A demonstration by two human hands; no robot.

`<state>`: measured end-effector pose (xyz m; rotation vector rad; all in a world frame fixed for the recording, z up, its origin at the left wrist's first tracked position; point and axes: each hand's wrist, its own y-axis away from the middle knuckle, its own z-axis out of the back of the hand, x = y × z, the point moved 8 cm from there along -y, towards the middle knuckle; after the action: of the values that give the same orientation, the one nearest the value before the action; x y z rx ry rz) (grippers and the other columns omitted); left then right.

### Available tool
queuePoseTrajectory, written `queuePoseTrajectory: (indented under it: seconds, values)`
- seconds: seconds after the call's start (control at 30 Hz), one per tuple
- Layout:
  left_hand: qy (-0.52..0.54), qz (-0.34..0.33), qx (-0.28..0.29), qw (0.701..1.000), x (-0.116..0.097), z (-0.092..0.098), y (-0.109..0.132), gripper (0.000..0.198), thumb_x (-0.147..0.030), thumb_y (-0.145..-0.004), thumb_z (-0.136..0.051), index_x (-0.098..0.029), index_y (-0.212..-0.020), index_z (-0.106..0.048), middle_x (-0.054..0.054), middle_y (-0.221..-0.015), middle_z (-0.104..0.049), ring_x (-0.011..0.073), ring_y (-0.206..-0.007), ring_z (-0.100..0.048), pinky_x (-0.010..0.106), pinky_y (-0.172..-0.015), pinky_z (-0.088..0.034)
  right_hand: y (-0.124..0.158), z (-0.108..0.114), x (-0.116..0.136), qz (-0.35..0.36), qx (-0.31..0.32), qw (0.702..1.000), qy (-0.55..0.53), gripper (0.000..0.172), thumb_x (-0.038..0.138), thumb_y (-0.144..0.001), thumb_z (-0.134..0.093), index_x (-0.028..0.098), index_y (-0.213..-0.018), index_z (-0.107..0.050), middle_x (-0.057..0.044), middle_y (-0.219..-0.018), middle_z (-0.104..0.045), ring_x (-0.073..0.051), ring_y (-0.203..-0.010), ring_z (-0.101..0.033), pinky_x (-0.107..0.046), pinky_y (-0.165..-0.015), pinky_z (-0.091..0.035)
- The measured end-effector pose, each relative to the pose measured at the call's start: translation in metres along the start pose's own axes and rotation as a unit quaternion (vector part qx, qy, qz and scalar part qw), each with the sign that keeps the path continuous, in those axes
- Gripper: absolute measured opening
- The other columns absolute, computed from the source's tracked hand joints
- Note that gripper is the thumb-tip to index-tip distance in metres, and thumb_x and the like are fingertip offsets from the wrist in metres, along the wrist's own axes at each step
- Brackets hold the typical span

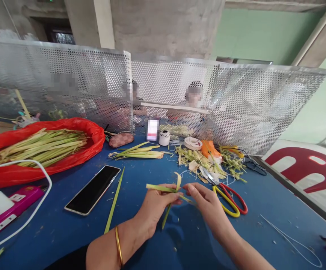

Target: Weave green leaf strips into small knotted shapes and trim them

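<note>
Green-and-cream leaf strips point(162, 188) cross one another between my two hands, just above the blue table. My left hand point(156, 208), with a gold bangle at the wrist, pinches the strips where they cross. One end points left, one curls upward and one hangs down. On the right, my right hand point(206, 200) has thumb and fingers closed at the end of a strip running under it; its fingertips are partly hidden. Scissors point(229, 200) with yellow and red handles lie beside my right hand. A single long green strip point(115, 200) rests left of my left hand.
A red plastic bag point(99, 137) full of strips stands at left, near a dark-screened phone point(94, 189) and a purple power strip point(24, 204). A strip bundle point(140, 153) and leaf scraps point(189, 159) lie farther back. Behind stands a perforated metal screen point(163, 82), with people beyond.
</note>
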<state>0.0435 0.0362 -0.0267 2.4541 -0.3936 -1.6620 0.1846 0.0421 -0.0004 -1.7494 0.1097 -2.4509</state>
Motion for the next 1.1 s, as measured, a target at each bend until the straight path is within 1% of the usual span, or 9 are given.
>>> queuePoseTrajectory:
  seconds: [0.17, 0.27, 0.4, 0.47, 0.57, 0.67, 0.87, 1.0, 1.1]
  values:
    - [-0.055, 0.013, 0.087, 0.995, 0.009, -0.018, 0.008, 0.035, -0.008, -0.064, -0.07, -0.011, -0.099, -0.069, 0.009, -0.089, -0.073, 0.0212, -0.083, -0.068, 0.034, -0.081, -0.052, -0.002, -0.005, -0.014, -0.094, 0.023, 0.969, -0.226, 0.031, 0.045, -0.07, -0.073, 0.017, -0.067, -0.063, 0.0, -0.064, -0.057, -0.014, -0.063, -0.05, -0.025, -0.06, -0.04]
    - [-0.092, -0.001, 0.105, 0.99, 0.004, -0.018, 0.006, 0.05, -0.003, -0.065, -0.064, -0.015, -0.112, -0.066, 0.007, -0.096, -0.073, 0.0199, -0.09, -0.066, 0.031, -0.081, -0.05, -0.005, 0.008, -0.008, -0.039, -0.031, 0.978, -0.202, 0.029, 0.042, -0.072, -0.071, 0.017, -0.063, -0.06, 0.001, -0.062, -0.055, -0.013, -0.061, -0.047, -0.024, -0.06, -0.038]
    - [-0.163, -0.087, -0.018, 0.983, -0.026, 0.007, -0.002, 0.031, -0.015, -0.08, -0.055, -0.015, -0.107, -0.069, 0.007, -0.09, -0.072, 0.0158, -0.082, -0.064, 0.027, -0.076, -0.047, -0.006, 0.02, 0.009, 0.038, -0.054, 0.99, -0.122, 0.028, 0.042, -0.081, -0.061, 0.018, -0.067, -0.057, 0.001, -0.063, -0.055, -0.013, -0.062, -0.048, -0.025, -0.061, -0.039]
    - [-0.177, -0.109, -0.034, 0.978, -0.036, 0.011, -0.001, 0.03, -0.031, -0.086, -0.051, -0.016, -0.106, -0.069, 0.006, -0.084, -0.07, 0.0159, -0.075, -0.063, 0.027, -0.069, -0.047, -0.005, 0.018, 0.015, 0.059, -0.036, 0.994, -0.086, 0.028, 0.041, -0.084, -0.057, 0.019, -0.066, -0.053, 0.002, -0.062, -0.052, -0.013, -0.06, -0.047, -0.025, -0.059, -0.039]
    - [-0.222, -0.096, 0.069, 0.968, -0.033, -0.006, 0.004, 0.038, -0.047, -0.083, -0.054, -0.015, -0.097, -0.071, 0.005, -0.077, -0.068, 0.0161, -0.071, -0.062, 0.027, -0.066, -0.046, -0.001, 0.007, 0.019, 0.079, 0.013, 0.996, -0.028, 0.026, 0.037, -0.085, -0.055, 0.02, -0.066, -0.051, 0.003, -0.06, -0.047, -0.012, -0.058, -0.043, -0.024, -0.056, -0.036]
    - [-0.293, -0.071, 0.152, 0.941, -0.019, -0.02, 0.01, 0.03, -0.04, -0.074, -0.067, -0.014, -0.09, -0.071, 0.002, -0.069, -0.067, 0.0159, -0.067, -0.061, 0.026, -0.064, -0.045, 0.003, -0.002, 0.02, 0.086, 0.043, 0.995, 0.012, 0.024, 0.033, -0.084, -0.057, 0.019, -0.066, -0.054, 0.003, -0.063, -0.047, -0.012, -0.06, -0.042, -0.024, -0.055, -0.034]
    - [-0.3, 0.026, 0.203, 0.931, 0.009, -0.028, 0.015, 0.028, -0.037, -0.081, -0.054, -0.013, -0.081, -0.068, 0.006, -0.074, -0.071, 0.013, -0.054, -0.06, 0.024, -0.056, -0.044, 0.006, -0.009, 0.019, 0.093, 0.047, 0.994, -0.043, 0.017, 0.027, -0.079, -0.063, 0.019, -0.065, -0.062, 0.001, -0.067, -0.052, -0.013, -0.064, -0.047, -0.026, -0.059, -0.039]
    - [-0.323, -0.008, 0.175, 0.93, 0.006, -0.025, 0.013, 0.031, -0.039, -0.08, -0.056, -0.012, -0.077, -0.07, 0.004, -0.06, -0.065, 0.0142, -0.054, -0.06, 0.022, -0.05, -0.04, 0.005, -0.013, 0.014, 0.077, 0.061, 0.991, -0.094, 0.018, 0.029, -0.077, -0.067, 0.019, -0.062, -0.062, 0.001, -0.069, -0.052, -0.013, -0.064, -0.049, -0.026, -0.059, -0.041]
    - [-0.318, -0.02, 0.163, 0.934, 0.007, -0.024, 0.012, 0.035, -0.043, -0.08, -0.057, -0.012, -0.077, -0.071, 0.006, -0.069, -0.069, 0.0131, -0.051, -0.06, 0.021, -0.045, -0.037, 0.005, -0.014, 0.013, 0.059, 0.072, 0.99, -0.103, 0.018, 0.031, -0.077, -0.067, 0.019, -0.064, -0.062, 0.002, -0.069, -0.051, -0.012, -0.061, -0.049, -0.026, -0.057, -0.042]
